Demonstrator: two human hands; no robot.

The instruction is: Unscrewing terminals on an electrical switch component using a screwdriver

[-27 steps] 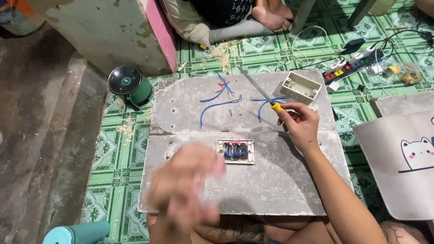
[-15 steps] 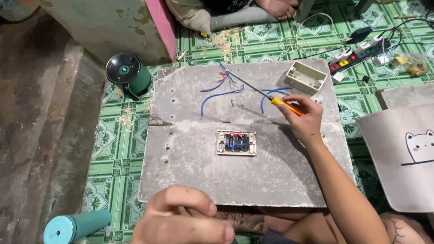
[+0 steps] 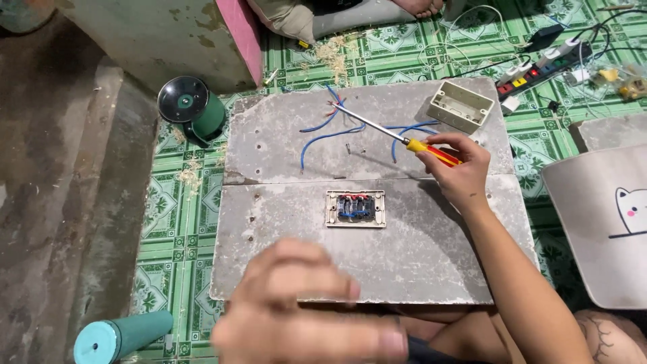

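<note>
The right hand [image 3: 458,172] grips a screwdriver [image 3: 394,133], its shaft slanting toward upper left, tip among the blue wires [image 3: 323,135]. The switch [image 3: 356,208] lies lower left of it (centre frame). The left hand [image 3: 303,317], blurred, fingers curled, holds nothing visible.

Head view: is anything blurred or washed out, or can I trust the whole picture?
Head view: the left hand, close to the lens, is soft and blurred; the right hand, its screwdriver, the switch plate and blue wires are sharp; light is even, no glare.
</note>
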